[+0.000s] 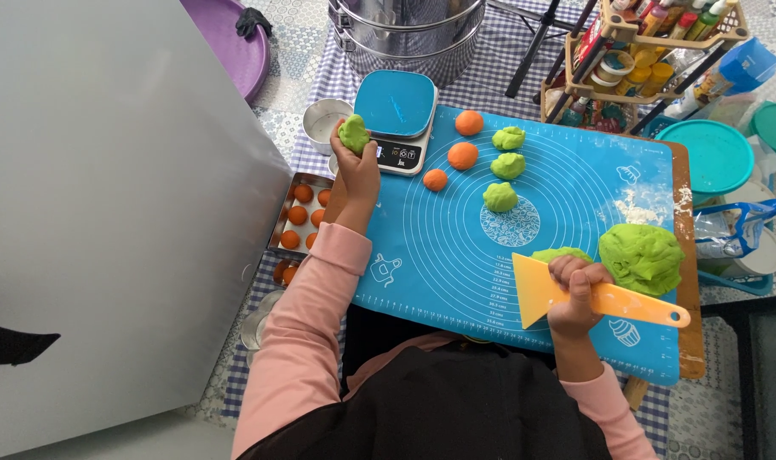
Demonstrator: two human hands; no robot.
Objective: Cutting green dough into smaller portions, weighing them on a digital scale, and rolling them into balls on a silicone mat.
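Left arm stretched forward and across in a pink sleeve, left hand [356, 167] raised at the near left corner of the kitchen scale [395, 119], fingers clenched around a small green dough lump [352, 133] that shows above the fingertips. Right arm bent close to the body, right hand [575, 294] fisted on the handle of a yellow plastic scraper [575, 296]. Scraper's long axis runs left to right across the blue baking mat [456, 247]: broad blade end toward mat centre, narrow handle end with a hole pointing to the mat's right edge. A smaller green piece [560, 254] lies just behind the knuckles; the big green dough mass [642, 257] sits just beside it on the right. Three green balls [507, 166] and three orange balls [460, 152] lie in two columns on the far part of the mat. Tray of orange balls [298, 217] left of the forearm. Wire rack [639, 64] with coloured bottles and tubs at far right; teal round lid [713, 155] and a clear bag with blue print [733, 230] beside the mat's right edge.
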